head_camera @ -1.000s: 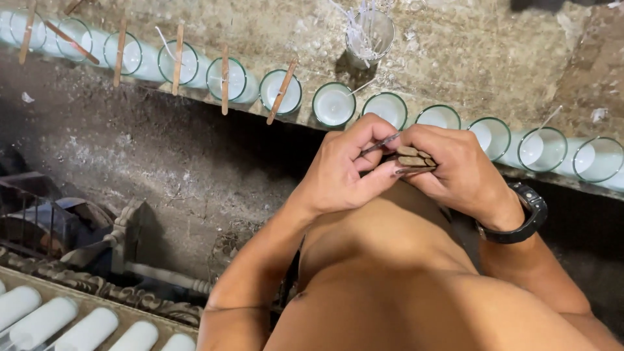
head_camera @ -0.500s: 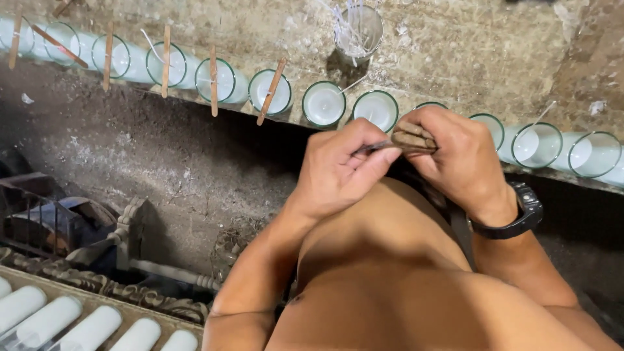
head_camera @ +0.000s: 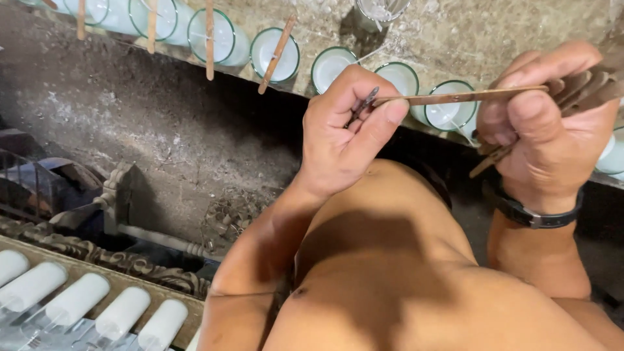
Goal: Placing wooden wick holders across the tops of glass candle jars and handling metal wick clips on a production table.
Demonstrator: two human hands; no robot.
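Note:
My left hand (head_camera: 344, 130) pinches one end of a thin flat wooden stick (head_camera: 455, 97) together with a small dark metal piece. My right hand (head_camera: 546, 123), with a dark watch on its wrist, holds the other end of that stick and a bundle of several more brown sticks (head_camera: 585, 84). Both hands hover above a row of green-rimmed glasses filled with white wax (head_camera: 448, 107) on a rough stone ledge (head_camera: 455, 32). Some glasses (head_camera: 273, 55) on the left have a stick laid across the rim.
A clear glass jar (head_camera: 380, 10) stands at the back of the ledge. Below left are white cylindrical candles (head_camera: 78, 302) in a tray, a carved wooden edge (head_camera: 117, 260) and dark metal machinery (head_camera: 45, 182). My bare knee fills the lower middle.
My hands have spread apart, drawing one stick out of the bundle; the right hand moved to the right. The view has shifted closer and lower.

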